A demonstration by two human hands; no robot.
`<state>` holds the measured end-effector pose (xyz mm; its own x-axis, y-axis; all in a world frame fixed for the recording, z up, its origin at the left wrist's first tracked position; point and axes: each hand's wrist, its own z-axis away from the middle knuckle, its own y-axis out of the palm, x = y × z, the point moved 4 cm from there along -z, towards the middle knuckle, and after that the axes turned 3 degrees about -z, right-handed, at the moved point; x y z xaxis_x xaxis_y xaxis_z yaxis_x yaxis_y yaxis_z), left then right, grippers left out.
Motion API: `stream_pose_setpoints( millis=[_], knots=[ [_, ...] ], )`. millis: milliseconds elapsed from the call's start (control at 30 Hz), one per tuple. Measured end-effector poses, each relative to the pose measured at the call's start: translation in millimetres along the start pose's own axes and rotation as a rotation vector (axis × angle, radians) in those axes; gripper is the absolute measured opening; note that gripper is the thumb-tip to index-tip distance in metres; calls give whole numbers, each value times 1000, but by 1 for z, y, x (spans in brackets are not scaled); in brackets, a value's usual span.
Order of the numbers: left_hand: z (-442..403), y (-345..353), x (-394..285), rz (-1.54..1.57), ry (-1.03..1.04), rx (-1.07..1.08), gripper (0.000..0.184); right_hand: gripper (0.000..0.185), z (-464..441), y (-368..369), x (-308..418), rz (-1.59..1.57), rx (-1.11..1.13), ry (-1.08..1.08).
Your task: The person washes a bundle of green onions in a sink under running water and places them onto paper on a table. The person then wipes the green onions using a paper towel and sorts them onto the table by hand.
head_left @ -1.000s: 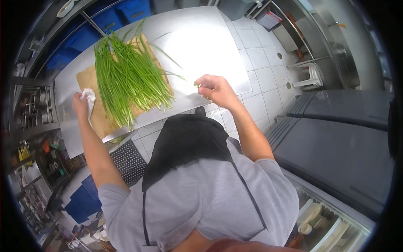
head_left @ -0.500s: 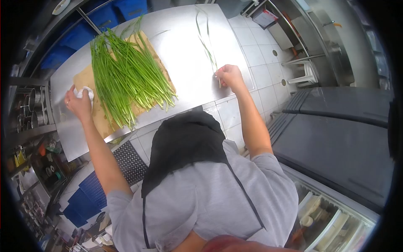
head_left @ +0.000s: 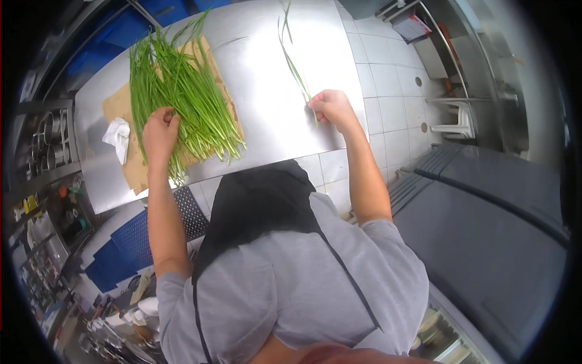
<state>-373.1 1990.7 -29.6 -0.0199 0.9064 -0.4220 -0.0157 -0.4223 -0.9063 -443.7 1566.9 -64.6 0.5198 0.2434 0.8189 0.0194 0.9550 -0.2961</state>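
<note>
A large pile of garlic chives lies on a sheet of brown paper, with the stalk ends toward me. My left hand is at the left side of the pile, its fingers curled together against the leaves; what is between them cannot be made out. Out to the right, my right hand pinches the lower ends of a few loose garlic chives, whose long leaves stretch away over the metal table. Beside the pile, a crumpled white paper towel rests on the paper's left edge.
Blue bins stand beyond the table's far left side. A rack with metal pots is at the left. Tiled floor, a white stool and a grey fridge are on the right.
My left hand has left the white paper towel and moved right onto the chive pile. My right hand still pinches the loose chives in about the same place. The view has shifted slightly.
</note>
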Motion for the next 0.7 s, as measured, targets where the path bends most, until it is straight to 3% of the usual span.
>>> stream_pose_setpoints(
  millis=[33, 100, 133, 233, 300, 400, 433, 533, 633, 700],
  knots=[
    [-2, 8, 3, 18, 50, -39, 28, 19, -3, -1, 0, 41, 10, -8],
    [-4, 12, 22, 51, 116, -158, 28, 36, -14, -8, -4, 485, -127, -115],
    [0, 9, 20, 68, 144, -219, 27, 41, -9, -7, 6, 427, -155, -112],
    [12, -22, 40, 121, -149, -247, 24, 27, 3, -14, 21, 523, -264, -373],
    [18, -45, 52, 137, -226, -333, 22, 21, 6, -12, 31, 443, -274, -382],
    [14, -62, 113, -1, -134, -656, 18, 19, 4, -4, 45, 358, -215, -369],
    [12, -66, 130, -60, -168, -642, 20, 19, 7, 7, 54, 261, -141, -382],
    [1, -63, 148, -323, 26, -684, 21, 23, 23, 60, 89, 144, -13, -480],
    [-3, -60, 171, -260, -170, -467, 21, 20, 28, 123, 104, 150, 177, -623],
    [-6, -59, 203, 344, -328, -488, 25, 17, 40, 159, 120, 144, 309, -645]
  ],
)
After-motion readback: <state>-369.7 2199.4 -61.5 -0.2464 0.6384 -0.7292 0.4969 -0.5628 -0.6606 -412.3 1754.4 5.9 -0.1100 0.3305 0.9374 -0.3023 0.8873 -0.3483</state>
